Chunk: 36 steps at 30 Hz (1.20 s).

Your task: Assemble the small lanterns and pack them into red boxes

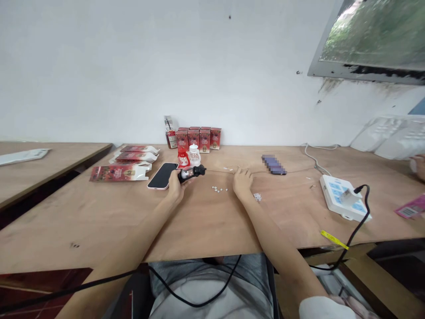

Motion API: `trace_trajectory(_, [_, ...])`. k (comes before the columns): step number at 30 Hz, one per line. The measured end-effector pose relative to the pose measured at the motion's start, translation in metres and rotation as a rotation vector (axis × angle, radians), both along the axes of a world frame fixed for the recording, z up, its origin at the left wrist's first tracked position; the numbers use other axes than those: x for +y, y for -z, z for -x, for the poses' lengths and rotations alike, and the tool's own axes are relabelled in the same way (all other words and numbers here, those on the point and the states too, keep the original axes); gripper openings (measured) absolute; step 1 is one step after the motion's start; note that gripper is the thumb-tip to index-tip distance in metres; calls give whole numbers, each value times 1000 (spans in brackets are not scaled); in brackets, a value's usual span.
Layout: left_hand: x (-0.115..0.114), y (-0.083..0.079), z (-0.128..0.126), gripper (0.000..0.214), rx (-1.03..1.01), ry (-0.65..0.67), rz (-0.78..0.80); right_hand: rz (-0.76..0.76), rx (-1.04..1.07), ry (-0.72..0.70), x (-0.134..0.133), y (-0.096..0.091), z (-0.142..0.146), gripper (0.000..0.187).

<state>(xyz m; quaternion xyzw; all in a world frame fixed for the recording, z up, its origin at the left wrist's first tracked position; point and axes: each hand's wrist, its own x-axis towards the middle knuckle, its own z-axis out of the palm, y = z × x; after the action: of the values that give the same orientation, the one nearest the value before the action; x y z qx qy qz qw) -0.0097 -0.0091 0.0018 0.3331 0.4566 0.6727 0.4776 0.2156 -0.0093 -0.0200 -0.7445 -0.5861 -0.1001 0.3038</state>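
My left hand [175, 185] is closed round a small black lantern [191, 173] with a clear middle, tipped on its side above the table. My right hand [243, 180] rests on the tabletop with its fingers bent down and together; whatever is under the fingertips is hidden. Tiny white pieces [228, 168] lie just beyond those fingers. Between my hands are several small round discs [217, 190], and a little pile of white bits [257, 196] sits beside my right wrist. A red lantern [183, 157] and a white lantern [194, 156] stand upright behind the black one.
Red printed boxes [205, 141] and a bottle [171, 135] stand by the wall. Flattened red packs [116, 173] and a phone [162, 176] lie left. Rightward are a dark phone [274, 165], a white power strip [335, 190] with cables, and another person's hand [419, 166].
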Motion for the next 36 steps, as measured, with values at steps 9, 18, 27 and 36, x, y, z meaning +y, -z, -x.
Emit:
trace_trajectory(9, [-12, -16, -2, 11, -513, 57, 290, 252, -222, 61, -4, -14, -9, 36])
trace_trajectory(18, [-16, -16, -1, 15, -451, 155, 309, -55, 114, -78, -1, -14, -4, 34])
trace_trajectory(27, [-6, 1, -3, 24, 55, -31, 88, -118, 1159, -793, 16, -5, 13, 38])
trace_trajectory(36, [-6, 9, -2, 20, 348, -96, -388, -23, 1144, -904, 7, 6, 38, 44])
